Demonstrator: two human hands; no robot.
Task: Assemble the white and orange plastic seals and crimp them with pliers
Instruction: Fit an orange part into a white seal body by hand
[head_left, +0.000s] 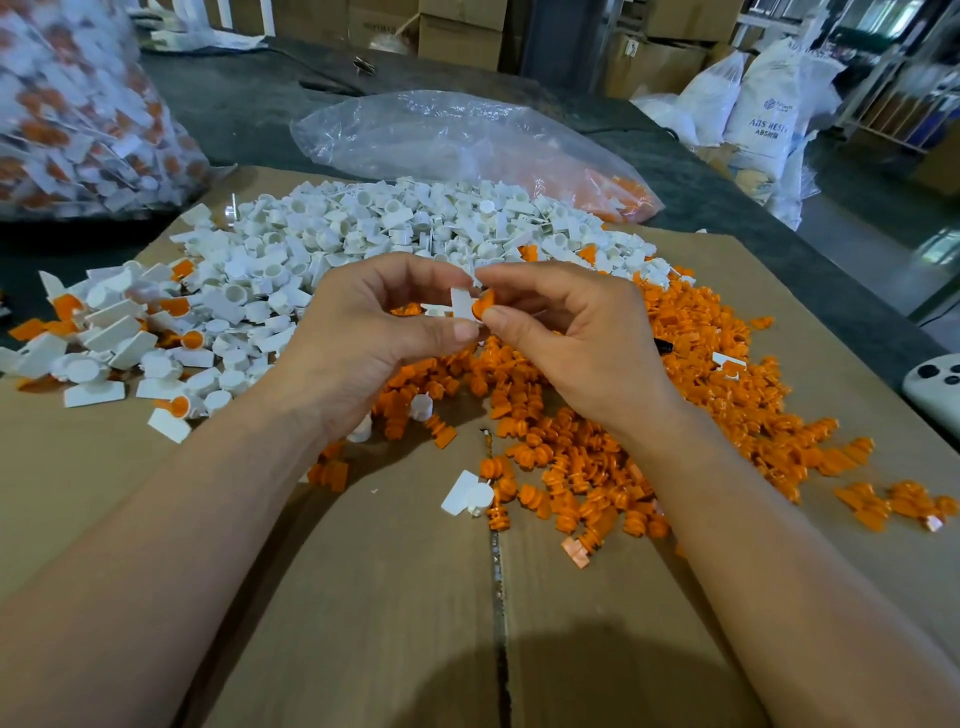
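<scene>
White part (460, 303) and orange part (484, 305) are held together above the middle of the cardboard (395, 597), which is laid flat on the dark worktop (249, 109). The white part is pinched between the thumb and fingers of the left grip (363, 332). The orange part is pinched by the right grip (571, 338). The two parts are touching, the orange one set against the right side of the white one; whether it is fully seated cannot be told. Both grips are narrow, closed on their parts.

A white heap (363, 228) is spread along the far edge of the cardboard. An orange heap (649, 415) is spread toward the right edge, under and beyond the right grip. Joined seals (104, 332), white with orange showing, are scattered at the left edge. One stray white piece (465, 493) lies alone near the middle.

A full bag (78, 114) of seals is stood at the far left corner of the worktop. A slack clear bag (457, 140) is laid just beyond the far edge of the cardboard, with some orange pieces inside.
</scene>
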